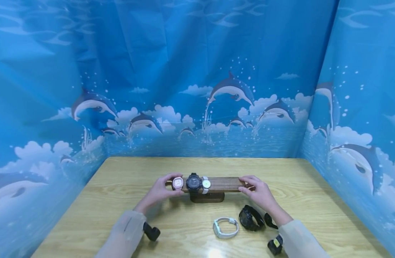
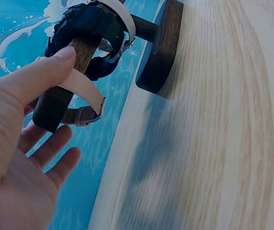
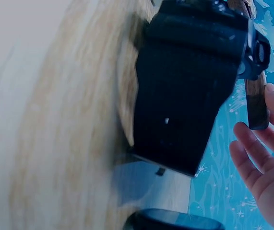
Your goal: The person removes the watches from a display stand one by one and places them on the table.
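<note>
A dark wooden watch stand (image 1: 228, 183) with a horizontal bar stands on the table. Around the bar's left end sits a pink square-faced watch (image 1: 177, 183). My left hand (image 1: 159, 190) grips this watch, thumb on the near side and fingers at the far side. The left wrist view shows its pale pink strap (image 2: 87, 89) hanging below the bar, partly unfastened-looking. Beside it on the bar are a chunky black watch (image 1: 193, 182) and a white-strapped watch (image 1: 206, 184). My right hand (image 1: 261, 194) pinches the bar's bare right end between thumb and fingers.
On the table in front lie a pale mint watch (image 1: 228, 235) and a black watch (image 1: 247, 218). Another black item (image 1: 270, 221) is partly behind my right forearm. Dolphin-print curtains (image 1: 197, 89) enclose the wooden table (image 1: 97, 215) at the back and sides.
</note>
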### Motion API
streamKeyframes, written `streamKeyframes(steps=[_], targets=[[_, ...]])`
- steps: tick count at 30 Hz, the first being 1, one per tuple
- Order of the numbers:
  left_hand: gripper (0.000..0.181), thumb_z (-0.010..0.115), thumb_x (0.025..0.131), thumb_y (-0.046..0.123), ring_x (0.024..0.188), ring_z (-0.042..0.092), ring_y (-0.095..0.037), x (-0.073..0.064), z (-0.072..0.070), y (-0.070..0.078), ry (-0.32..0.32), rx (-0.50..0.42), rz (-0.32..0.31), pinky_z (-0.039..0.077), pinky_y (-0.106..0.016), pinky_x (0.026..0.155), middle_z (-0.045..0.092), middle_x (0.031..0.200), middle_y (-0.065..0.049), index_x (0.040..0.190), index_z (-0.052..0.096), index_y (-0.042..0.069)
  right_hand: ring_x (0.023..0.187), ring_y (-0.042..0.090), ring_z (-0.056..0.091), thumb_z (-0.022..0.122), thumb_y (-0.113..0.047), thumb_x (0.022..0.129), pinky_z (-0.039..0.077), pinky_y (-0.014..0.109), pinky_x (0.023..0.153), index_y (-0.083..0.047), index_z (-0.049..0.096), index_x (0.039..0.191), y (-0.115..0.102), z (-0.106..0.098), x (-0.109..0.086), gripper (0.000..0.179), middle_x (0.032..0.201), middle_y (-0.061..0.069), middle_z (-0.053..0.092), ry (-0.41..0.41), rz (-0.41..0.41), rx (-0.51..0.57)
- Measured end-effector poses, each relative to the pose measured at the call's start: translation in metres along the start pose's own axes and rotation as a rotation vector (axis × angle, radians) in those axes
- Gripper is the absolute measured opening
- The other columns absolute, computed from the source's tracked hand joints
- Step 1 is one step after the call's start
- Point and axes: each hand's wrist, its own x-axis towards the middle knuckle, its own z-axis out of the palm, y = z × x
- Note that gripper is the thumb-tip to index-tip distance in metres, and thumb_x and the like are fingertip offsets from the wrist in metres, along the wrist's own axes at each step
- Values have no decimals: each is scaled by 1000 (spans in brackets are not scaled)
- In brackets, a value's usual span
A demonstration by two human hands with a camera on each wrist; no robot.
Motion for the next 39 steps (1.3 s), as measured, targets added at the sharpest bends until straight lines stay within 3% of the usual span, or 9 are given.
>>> streamKeyframes(steps=[7, 13, 21, 26, 39], targets=[[66, 82, 69, 20, 108, 53, -30, -1, -2, 0, -14, 9, 47, 44, -52, 92, 55, 126, -8, 128, 55, 10, 86, 21, 60, 71, -11, 81, 55, 30, 71, -1, 64, 113, 0, 0, 1, 34, 111, 12, 61, 3, -2, -2], [67, 80, 72, 21, 115, 50, -28, -1, -4, -3, -37, 46, 42, 41, -51, 96, 52, 132, -5, 132, 51, 12, 86, 21, 60, 72, -11, 81, 55, 28, 70, -1, 64, 113, 0, 0, 0, 35, 111, 12, 61, 3, 0, 2], [65, 78, 74, 19, 118, 47, -36, -7, -8, 3, -57, -14, 76, 40, -51, 98, 49, 134, -13, 132, 50, 8, 86, 20, 61, 72, -11, 81, 54, 25, 70, -1, 65, 114, 0, 1, -1, 35, 111, 11, 62, 5, 2, 11], [66, 79, 73, 22, 113, 51, -30, -8, -8, -10, -20, -48, 50, 43, -45, 96, 51, 132, -11, 131, 51, 9, 85, 21, 61, 72, -10, 80, 54, 25, 70, -1, 65, 113, 0, 1, -2, 34, 110, 11, 62, 15, -4, 20], [61, 78, 74, 12, 98, 58, -32, -15, -9, -11, 67, -101, -37, 52, -34, 82, 58, 117, -17, 129, 52, 2, 85, 21, 61, 72, -11, 81, 55, 26, 69, -1, 65, 112, 2, 0, -1, 33, 111, 12, 62, 21, -16, 8]])
